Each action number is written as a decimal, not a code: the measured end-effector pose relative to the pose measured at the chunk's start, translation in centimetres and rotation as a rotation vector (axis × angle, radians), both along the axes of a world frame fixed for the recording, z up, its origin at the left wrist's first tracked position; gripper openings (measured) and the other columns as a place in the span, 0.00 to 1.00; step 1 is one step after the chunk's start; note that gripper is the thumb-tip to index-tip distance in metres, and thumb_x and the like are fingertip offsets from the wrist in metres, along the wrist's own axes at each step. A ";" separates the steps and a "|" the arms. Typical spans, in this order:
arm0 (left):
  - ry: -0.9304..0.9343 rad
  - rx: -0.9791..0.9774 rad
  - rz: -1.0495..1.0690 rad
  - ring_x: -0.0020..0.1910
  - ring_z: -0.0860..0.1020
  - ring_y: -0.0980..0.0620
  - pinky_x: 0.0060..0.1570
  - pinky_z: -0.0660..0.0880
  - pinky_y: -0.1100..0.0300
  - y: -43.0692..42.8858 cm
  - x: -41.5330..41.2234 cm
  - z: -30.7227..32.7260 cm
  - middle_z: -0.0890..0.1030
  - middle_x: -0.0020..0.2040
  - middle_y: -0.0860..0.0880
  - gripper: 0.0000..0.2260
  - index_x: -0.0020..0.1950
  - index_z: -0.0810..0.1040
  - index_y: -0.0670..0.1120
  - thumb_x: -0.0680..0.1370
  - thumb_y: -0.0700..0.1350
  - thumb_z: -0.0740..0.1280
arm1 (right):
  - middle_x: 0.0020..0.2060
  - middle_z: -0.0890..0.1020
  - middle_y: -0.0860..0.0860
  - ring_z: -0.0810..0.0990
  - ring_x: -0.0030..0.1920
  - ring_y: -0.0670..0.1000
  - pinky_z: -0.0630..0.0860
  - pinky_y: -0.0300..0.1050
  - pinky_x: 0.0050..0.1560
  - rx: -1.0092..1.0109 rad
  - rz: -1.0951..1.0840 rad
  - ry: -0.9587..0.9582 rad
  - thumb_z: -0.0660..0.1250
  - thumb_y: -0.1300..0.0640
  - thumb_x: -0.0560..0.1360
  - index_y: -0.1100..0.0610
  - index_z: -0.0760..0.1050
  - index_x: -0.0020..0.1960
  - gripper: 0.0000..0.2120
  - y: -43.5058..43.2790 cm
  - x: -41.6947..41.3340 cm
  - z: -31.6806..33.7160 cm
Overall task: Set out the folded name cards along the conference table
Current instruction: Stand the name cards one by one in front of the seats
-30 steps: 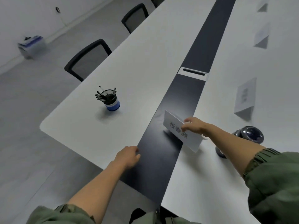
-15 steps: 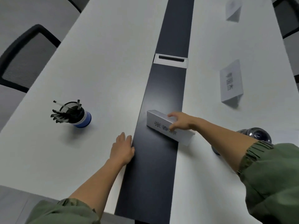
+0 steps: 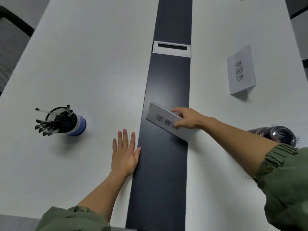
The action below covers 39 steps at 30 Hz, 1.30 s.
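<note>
Since half a second ago, the left hand (image 3: pixel 125 154) has flattened: fingers straight, palm down on the white conference table (image 3: pixel 83 64), at the left edge of the dark centre strip (image 3: pixel 166 172). The right hand (image 3: pixel 188 118) pinches the folded name card (image 3: pixel 164 120), which sits askew across the strip. A second name card (image 3: pixel 240 72) stands toward the right edge, a pen cup (image 3: pixel 66 121) toward the left.

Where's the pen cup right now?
In the head view the pen cup stands on the left of the white table, left of the left hand, clear of the dark centre strip.
</note>
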<state>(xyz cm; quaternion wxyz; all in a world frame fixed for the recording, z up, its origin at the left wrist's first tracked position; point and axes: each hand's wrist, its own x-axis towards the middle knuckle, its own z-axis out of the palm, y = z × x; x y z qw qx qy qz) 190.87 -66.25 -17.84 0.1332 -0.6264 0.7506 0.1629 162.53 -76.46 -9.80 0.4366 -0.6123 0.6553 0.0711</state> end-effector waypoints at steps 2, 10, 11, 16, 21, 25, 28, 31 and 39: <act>0.005 -0.021 0.003 0.76 0.32 0.42 0.75 0.37 0.45 0.1 0.1 -0.3 0.34 0.78 0.43 0.31 0.77 0.33 0.50 0.76 0.62 0.31 | 0.65 0.76 0.52 0.77 0.58 0.54 0.75 0.49 0.59 -0.047 0.006 0.036 0.72 0.51 0.70 0.49 0.65 0.73 0.34 1.0 -0.3 -0.1; 0.004 -0.082 0.014 0.77 0.36 0.42 0.73 0.34 0.47 0.2 0.1 -1.3 0.39 0.79 0.43 0.31 0.79 0.42 0.49 0.79 0.62 0.37 | 0.64 0.77 0.48 0.76 0.60 0.55 0.73 0.48 0.52 -0.263 0.165 0.228 0.69 0.51 0.76 0.43 0.67 0.71 0.25 0.9 -1.4 0.5; 0.005 -0.086 0.014 0.77 0.37 0.42 0.73 0.34 0.47 0.2 0.1 -1.4 0.39 0.79 0.43 0.31 0.79 0.42 0.49 0.79 0.61 0.37 | 0.64 0.77 0.48 0.76 0.60 0.55 0.73 0.49 0.53 -0.283 0.163 0.247 0.68 0.52 0.76 0.43 0.67 0.71 0.25 0.3 -1.4 0.7; 0.015 -0.101 0.010 0.78 0.38 0.42 0.74 0.38 0.45 0.3 0.3 -1.7 0.40 0.79 0.43 0.30 0.79 0.42 0.49 0.80 0.61 0.37 | 0.63 0.78 0.48 0.77 0.59 0.55 0.71 0.47 0.49 -0.320 0.153 0.277 0.67 0.55 0.77 0.42 0.69 0.70 0.23 -2.1 -1.1 0.5; 0.028 -0.094 0.011 0.78 0.39 0.42 0.74 0.38 0.45 0.4 0.3 -1.7 0.42 0.79 0.42 0.30 0.79 0.44 0.49 0.79 0.61 0.38 | 0.69 0.73 0.52 0.71 0.67 0.56 0.70 0.52 0.62 -0.383 0.114 0.253 0.68 0.42 0.75 0.47 0.64 0.74 0.30 -1.6 -1.1 0.6; 0.043 -0.092 0.031 0.79 0.45 0.41 0.75 0.40 0.45 -0.3 0.0 -1.2 0.49 0.80 0.41 0.30 0.79 0.52 0.49 0.80 0.60 0.39 | 0.69 0.71 0.53 0.68 0.69 0.57 0.68 0.56 0.66 -0.496 -0.100 0.302 0.65 0.34 0.73 0.48 0.66 0.74 0.34 0.1 -2.2 -0.3; 0.044 -0.115 0.039 0.78 0.50 0.40 0.74 0.43 0.44 -0.7 -0.1 -1.5 0.53 0.79 0.40 0.29 0.78 0.57 0.48 0.81 0.59 0.42 | 0.69 0.71 0.53 0.68 0.68 0.56 0.70 0.53 0.64 -0.440 -0.181 0.201 0.65 0.38 0.76 0.49 0.69 0.72 0.28 0.6 -2.5 -1.6; 0.045 -0.140 0.032 0.78 0.51 0.40 0.74 0.44 0.43 -0.8 -0.1 -2.0 0.54 0.79 0.40 0.28 0.78 0.57 0.48 0.81 0.59 0.44 | 0.65 0.73 0.54 0.71 0.65 0.56 0.70 0.50 0.63 -0.470 -0.212 0.123 0.66 0.41 0.76 0.52 0.73 0.68 0.24 -0.3 -2.1 -2.0; 0.073 -0.146 0.042 0.78 0.49 0.41 0.75 0.43 0.44 -0.6 -0.1 -2.4 0.53 0.79 0.41 0.28 0.79 0.56 0.48 0.81 0.58 0.45 | 0.63 0.74 0.55 0.73 0.63 0.56 0.70 0.50 0.63 -0.461 -0.219 0.097 0.68 0.44 0.76 0.52 0.75 0.66 0.21 -2.7 -2.0 -2.1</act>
